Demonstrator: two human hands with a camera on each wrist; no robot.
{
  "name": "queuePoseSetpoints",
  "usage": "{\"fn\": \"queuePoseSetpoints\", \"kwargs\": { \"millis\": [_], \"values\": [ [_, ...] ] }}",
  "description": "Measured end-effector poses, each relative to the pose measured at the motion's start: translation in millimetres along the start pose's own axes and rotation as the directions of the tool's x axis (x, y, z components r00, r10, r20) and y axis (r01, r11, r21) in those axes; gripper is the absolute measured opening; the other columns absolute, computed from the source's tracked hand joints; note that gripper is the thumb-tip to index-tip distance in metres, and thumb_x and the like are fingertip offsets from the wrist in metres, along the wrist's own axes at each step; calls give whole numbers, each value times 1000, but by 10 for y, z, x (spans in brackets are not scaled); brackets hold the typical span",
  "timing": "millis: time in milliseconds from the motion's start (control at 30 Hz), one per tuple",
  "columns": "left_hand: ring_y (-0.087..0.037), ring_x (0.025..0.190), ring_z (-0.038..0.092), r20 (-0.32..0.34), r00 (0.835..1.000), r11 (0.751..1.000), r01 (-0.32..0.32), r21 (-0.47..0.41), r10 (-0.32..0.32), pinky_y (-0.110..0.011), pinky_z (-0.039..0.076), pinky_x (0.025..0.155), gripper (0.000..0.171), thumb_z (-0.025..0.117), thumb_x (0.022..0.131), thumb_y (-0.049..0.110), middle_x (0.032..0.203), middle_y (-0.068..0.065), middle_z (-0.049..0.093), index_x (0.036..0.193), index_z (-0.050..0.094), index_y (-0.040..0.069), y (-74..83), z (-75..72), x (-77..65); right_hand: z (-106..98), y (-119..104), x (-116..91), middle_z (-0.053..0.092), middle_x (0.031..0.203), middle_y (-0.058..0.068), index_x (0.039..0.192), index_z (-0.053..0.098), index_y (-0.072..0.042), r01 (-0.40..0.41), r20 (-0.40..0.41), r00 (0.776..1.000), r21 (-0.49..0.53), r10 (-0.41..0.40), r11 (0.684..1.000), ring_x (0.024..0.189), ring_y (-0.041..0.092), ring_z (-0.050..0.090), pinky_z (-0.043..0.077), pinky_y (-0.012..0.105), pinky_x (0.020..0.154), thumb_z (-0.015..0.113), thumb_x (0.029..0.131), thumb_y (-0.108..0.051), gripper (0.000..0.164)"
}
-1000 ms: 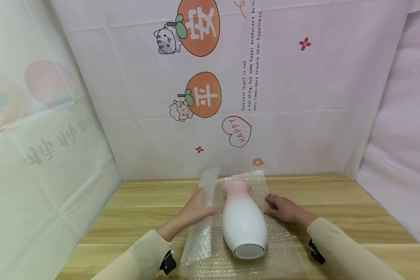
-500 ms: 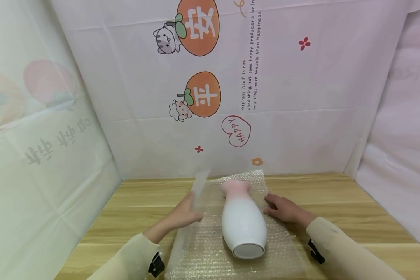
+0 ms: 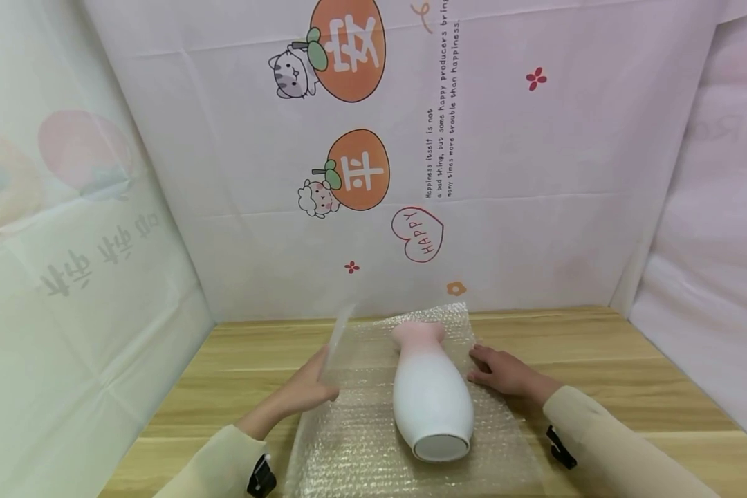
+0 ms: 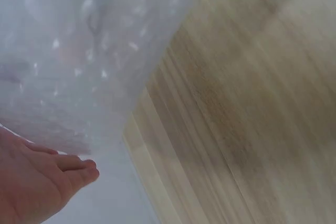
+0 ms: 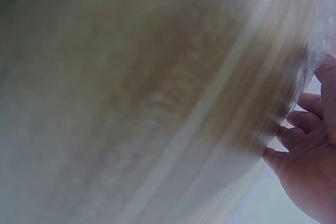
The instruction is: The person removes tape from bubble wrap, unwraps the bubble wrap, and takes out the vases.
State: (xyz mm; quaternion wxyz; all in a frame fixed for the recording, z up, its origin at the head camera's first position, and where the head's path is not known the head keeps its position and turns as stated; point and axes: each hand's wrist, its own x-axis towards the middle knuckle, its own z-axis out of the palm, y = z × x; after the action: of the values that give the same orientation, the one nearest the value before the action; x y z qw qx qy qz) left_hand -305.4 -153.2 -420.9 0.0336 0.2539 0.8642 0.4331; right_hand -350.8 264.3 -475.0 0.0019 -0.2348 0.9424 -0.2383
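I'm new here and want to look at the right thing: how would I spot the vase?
Find the wooden table below the printed cloth, then the bubble wrap on it. On that lies the vase. Unlike the see-through bubble wrap, it is opaque white, fading to pink at the neck.

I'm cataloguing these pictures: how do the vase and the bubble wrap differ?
The vase is opaque, pink fading to white; the bubble wrap is see-through. The vase is rounded and lies on its side; the bubble wrap is a sheet spread beneath it, raised along the left hand. Both lie over the wooden table.
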Motion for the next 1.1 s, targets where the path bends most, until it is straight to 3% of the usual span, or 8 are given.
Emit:
{"fn": "queuePoseSetpoints", "kwargs": {
  "millis": [200, 500, 733, 967, 1100],
  "values": [
    [-51, 125, 41, -8, 999, 999, -43, -3, 43, -65, 39, 94, 94, 63, 67, -1, 143, -30, 38, 151, 20, -6, -88, -88, -44, -6, -10, -4, 39, 140, 36, 135, 47, 14, -6, 0, 1000, -8, 6, 1000, 131, 51, 35, 29, 59, 106, 63, 95, -32, 63],
    [-50, 129, 38, -68, 996, 997, 58, 42, -55, -62, 33, 102, 92, 63, 74, -2, 148, -34, 28, 150, 11, -11, -228, -193, -148, -26, -74, -26, 41, 138, 37, 133, 48, 15, 9, -5, 1000, -8, -9, 1000, 129, 52, 36, 30, 60, 105, 64, 94, -30, 62],
    [-49, 126, 41, -61, 996, 998, 62, 32, -60, -63, 41, 93, 97, 62, 73, -3, 149, -33, 28, 153, 7, -5, -305, -214, -195, -28, -90, -33, 41, 138, 37, 133, 48, 14, 3, -7, 1000, -3, -3, 1000, 129, 52, 37, 30, 60, 105, 65, 94, -29, 61],
    [-48, 135, 31, -53, 998, 995, 37, 91, -33, -61, 32, 102, 94, 62, 79, -3, 154, -31, 19, 153, 3, -5, -406, -218, -216, -26, -84, -34, 41, 138, 37, 133, 48, 15, 5, -9, 1000, 0, -5, 1000, 129, 52, 37, 30, 60, 105, 65, 94, -29, 61],
    [-45, 140, 18, -62, 997, 989, 59, 138, -51, -56, 18, 110, 93, 62, 83, -3, 155, -30, 9, 151, -1, -9, -457, -218, -230, -20, -66, -29, 41, 139, 37, 133, 48, 15, 8, -9, 1000, -4, -8, 1000, 129, 52, 37, 30, 60, 105, 65, 94, -29, 61]
  ]
}}
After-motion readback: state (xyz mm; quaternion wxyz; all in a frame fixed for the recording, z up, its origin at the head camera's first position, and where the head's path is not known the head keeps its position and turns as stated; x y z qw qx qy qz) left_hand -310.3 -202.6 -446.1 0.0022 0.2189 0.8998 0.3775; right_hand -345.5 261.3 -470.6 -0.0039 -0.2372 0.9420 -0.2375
